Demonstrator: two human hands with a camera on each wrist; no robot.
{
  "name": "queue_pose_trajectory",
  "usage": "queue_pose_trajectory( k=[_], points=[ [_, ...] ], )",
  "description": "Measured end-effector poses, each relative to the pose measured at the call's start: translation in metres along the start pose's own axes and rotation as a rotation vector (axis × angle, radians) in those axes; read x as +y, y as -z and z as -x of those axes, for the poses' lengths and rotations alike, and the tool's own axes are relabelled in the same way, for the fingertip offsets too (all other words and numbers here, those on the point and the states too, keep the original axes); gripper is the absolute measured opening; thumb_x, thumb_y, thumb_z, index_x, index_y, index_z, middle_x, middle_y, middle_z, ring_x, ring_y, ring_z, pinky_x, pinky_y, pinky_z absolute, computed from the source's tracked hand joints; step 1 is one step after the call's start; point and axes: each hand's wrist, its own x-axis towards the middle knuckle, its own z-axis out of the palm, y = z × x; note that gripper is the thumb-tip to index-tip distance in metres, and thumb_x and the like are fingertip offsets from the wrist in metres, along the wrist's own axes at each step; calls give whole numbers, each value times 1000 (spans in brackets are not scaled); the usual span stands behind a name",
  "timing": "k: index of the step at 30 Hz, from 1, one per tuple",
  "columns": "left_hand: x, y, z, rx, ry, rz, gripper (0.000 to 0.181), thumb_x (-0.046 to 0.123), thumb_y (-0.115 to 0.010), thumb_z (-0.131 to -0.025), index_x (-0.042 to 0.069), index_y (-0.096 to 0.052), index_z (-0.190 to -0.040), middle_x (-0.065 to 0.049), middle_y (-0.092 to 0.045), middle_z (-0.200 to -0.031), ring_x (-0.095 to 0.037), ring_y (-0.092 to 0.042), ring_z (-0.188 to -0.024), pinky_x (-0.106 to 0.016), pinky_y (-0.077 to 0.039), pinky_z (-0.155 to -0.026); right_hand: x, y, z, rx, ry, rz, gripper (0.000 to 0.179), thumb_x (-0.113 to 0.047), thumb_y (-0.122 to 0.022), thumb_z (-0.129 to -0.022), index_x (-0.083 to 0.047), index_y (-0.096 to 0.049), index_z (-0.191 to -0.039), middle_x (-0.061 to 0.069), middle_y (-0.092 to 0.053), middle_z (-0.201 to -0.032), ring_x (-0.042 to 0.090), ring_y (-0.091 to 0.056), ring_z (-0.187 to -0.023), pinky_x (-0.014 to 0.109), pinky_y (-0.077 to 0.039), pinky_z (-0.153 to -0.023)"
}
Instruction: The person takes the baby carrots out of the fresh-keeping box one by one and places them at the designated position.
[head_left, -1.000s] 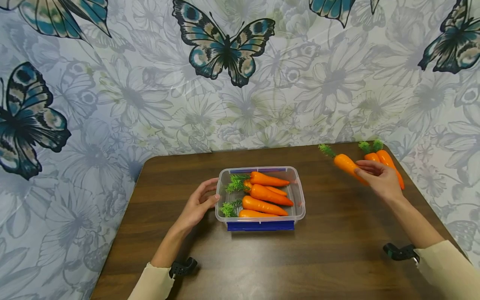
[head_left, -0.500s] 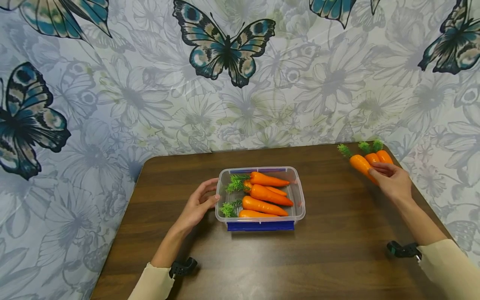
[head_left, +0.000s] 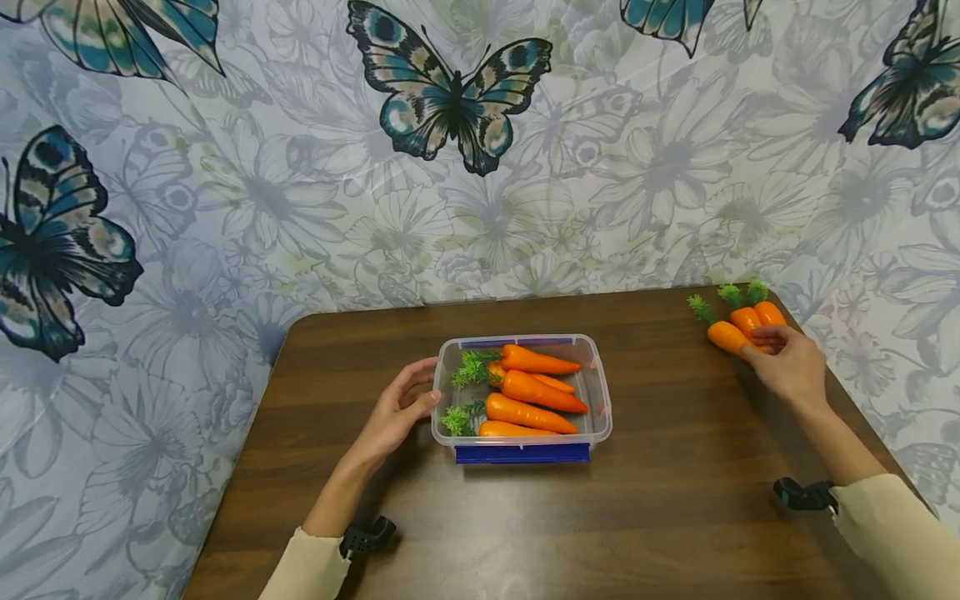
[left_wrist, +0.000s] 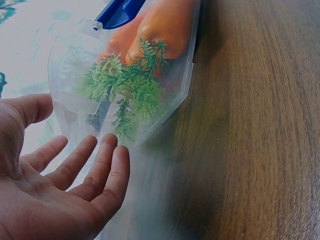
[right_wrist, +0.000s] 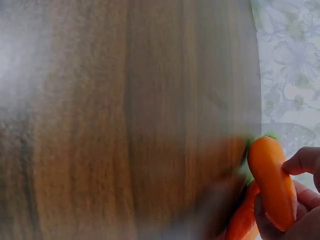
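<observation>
Several orange carrots (head_left: 543, 391) with green tops lie in a clear plastic container (head_left: 603, 408). My left hand (head_left: 393, 408) is at the container's left end; in the left wrist view the fingers (left_wrist: 102, 172) are loosely spread near the clear wall, and the thumb meets it. At the far right, my right hand (head_left: 793, 367) pinches a carrot (right_wrist: 272, 180) between thumb and fingers. That carrot's leafy top points to the back left, and its tip is hidden by the hand. Two other carrots (head_left: 769, 313) lie right beside it, partly covered by my fingers.
Blue latches (head_left: 522, 453) run along the container's long sides. The brown wooden table (head_left: 645, 517) ends at the back against a wall covering with butterflies (head_left: 453, 92). Its right edge lies just past the two carrots.
My right hand has carried its carrot to the right and lowered it beside the other two. The left hand and container have stayed in place.
</observation>
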Motion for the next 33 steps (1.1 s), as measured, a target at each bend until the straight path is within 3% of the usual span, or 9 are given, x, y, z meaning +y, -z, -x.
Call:
queue_pose_trajectory(
  k=[2, 3, 7, 10, 13, 17, 33],
  points=[
    [1, 0, 0, -2, -1, -1, 56, 24, -64, -110, 23, -44, -162, -21, -52, -159, -48, -62, -134, -28, -59, -96, -1, 2, 0, -23, 13, 37, 47, -30, -72, -100, 8, -69, -128, 30, -74, -116, -18, -48, -72, 9, -43, -65],
    [2, 0, 0, -3, -1, -2, 57, 24, -64, -110, 23, -43, -163, -21, -53, -159, -48, -62, -134, -28, -59, -96, -2, 2, 0, -36, 17, 55, 48, -31, -72, -100, 8, -68, -127, 32, -74, -115, -14, -52, -73, 12, -44, -65],
    [3, 0, 1, -4, 2, -3, 57, 24, -64, -110, 23, -44, -162, -21, -53, -159, -48, -62, -134, -28, -58, -97, -4, 1, 0, -72, 31, 134, 46, -31, -73, -98, 7, -68, -123, 32, -75, -113, 24, -71, -83, 34, -47, -74],
    [2, 0, 1, -6, 4, -8, 57, 24, -64, -110, 24, -43, -163, -21, -52, -159, -48, -62, -134, -28, -58, -97, -4, -2, 0, -88, 27, 168, 44, -31, -72, -98, 6, -67, -121, 32, -75, -114, 47, -69, -102, 54, -45, -80],
    [3, -1, 0, -8, 8, -8, 57, 25, -64, -110, 24, -43, -162, -21, -52, -159, -48, -62, -134, -29, -58, -97, -3, -4, -1, -87, 25, 175, 44, -30, -72, -99, 7, -67, -121, 32, -74, -114, 50, -67, -105, 64, -43, -86],
    [3, -1, 0, -7, 12, -8, 57, 25, -64, -110, 25, -44, -162, -21, -53, -159, -48, -62, -134, -30, -58, -98, -1, -5, -4, -81, 29, 179, 44, -30, -71, -100, 7, -66, -123, 33, -74, -115, 51, -67, -106, 67, -42, -89],
    [1, -1, 0, -3, 6, -12, 57, 24, -64, -110, 24, -44, -162, -21, -52, -159, -48, -62, -135, -29, -58, -97, 5, -8, -16, -26, 37, 155, 41, -29, -70, -102, 7, -69, -122, 32, -75, -115, 48, -72, -100, 58, -45, -83]
  ],
)
